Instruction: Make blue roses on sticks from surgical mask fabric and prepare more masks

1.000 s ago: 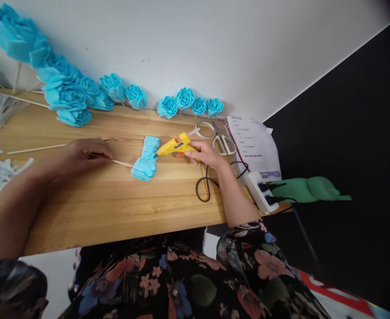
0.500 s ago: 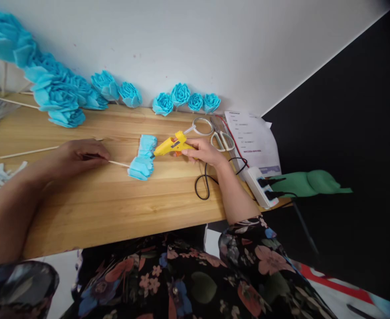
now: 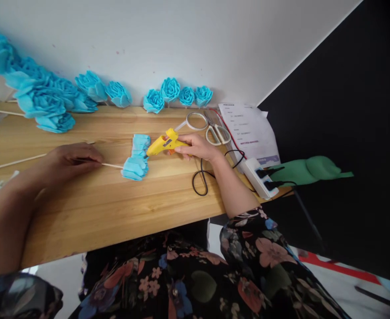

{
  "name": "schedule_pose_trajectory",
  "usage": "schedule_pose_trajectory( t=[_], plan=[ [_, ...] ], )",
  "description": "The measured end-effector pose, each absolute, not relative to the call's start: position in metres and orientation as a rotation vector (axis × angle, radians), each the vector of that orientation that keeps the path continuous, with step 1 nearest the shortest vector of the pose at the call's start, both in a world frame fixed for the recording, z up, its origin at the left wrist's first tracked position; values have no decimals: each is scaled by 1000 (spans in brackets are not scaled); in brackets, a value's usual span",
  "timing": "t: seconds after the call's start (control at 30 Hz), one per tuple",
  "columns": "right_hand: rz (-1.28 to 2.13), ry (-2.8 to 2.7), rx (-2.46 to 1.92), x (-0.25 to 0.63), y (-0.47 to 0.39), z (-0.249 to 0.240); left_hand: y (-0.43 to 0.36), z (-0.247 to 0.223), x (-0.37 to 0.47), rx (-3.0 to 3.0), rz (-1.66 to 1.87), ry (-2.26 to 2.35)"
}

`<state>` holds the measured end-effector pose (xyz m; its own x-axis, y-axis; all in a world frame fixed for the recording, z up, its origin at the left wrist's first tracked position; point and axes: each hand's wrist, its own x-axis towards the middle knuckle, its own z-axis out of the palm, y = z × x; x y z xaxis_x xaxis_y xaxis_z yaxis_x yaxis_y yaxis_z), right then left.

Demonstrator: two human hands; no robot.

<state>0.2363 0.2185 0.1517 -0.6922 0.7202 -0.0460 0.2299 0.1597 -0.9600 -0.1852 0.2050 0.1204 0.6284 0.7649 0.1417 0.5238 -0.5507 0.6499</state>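
Observation:
A thin wooden stick [image 3: 112,165] is pinched in my left hand [image 3: 77,161], which rests low over the table. Gathered light-blue crepe paper [image 3: 135,168] lies flat at the stick's right end, with more of the strip [image 3: 140,142] stretching away from me. In my right hand [image 3: 196,147] is a yellow hot glue gun [image 3: 164,142], pointing left. Its nozzle is at the right edge of the blue paper; whether it touches, I cannot tell. A clear glue stick [image 3: 180,126] pokes out of its back.
Blue paper flowers [image 3: 170,90] line the wall, with a larger cluster [image 3: 42,99] at left. White-handled scissors [image 3: 218,134], a tape roll [image 3: 196,120] and printed papers [image 3: 249,133] lie behind my right hand. A black cord [image 3: 199,192] loops near a power strip [image 3: 259,178].
The whole view has shifted slightly, so the table's things sit a little further left. Both hands keep their holds, and the glue gun stays beside the blue paper.

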Motion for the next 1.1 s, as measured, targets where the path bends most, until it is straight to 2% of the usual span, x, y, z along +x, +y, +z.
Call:
schedule_pose_trajectory(
  t=[1.1],
  plan=[
    [1462, -1971, -866, 241, 223, 157, 206, 126, -183, 2264, 461, 1088]
  ],
)
